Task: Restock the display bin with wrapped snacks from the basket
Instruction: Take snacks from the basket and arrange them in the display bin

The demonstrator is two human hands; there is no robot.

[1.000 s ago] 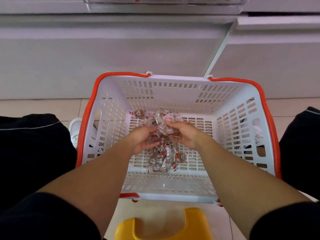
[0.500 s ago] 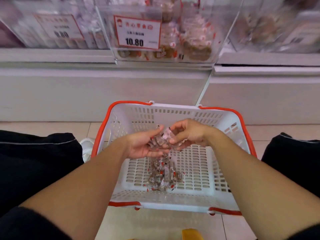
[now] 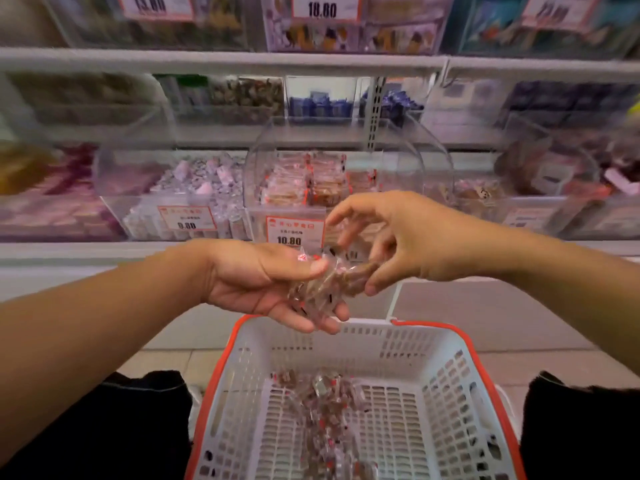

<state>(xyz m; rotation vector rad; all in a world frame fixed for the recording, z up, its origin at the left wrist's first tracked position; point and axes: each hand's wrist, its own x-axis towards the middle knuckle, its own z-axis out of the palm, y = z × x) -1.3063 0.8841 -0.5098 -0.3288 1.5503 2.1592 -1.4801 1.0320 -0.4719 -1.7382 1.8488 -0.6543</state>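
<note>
Our left hand (image 3: 263, 282) cups a bunch of wrapped snacks (image 3: 322, 289) above the basket (image 3: 450, 344). Our right hand (image 3: 391, 237) pinches the same bunch from the right. The clear bin (image 3: 346, 161) is straight ahead and higher up, nearer our right hand.

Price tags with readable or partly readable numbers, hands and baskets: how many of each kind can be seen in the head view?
Price tags with numbers that can be made out: 4 (13.00, 18.00, 9.00, 10.80); others are too blurred.
Hands: 2 (left hand, right hand).
Baskets: 1 (white basket with orange rim).
Total: 7
</note>
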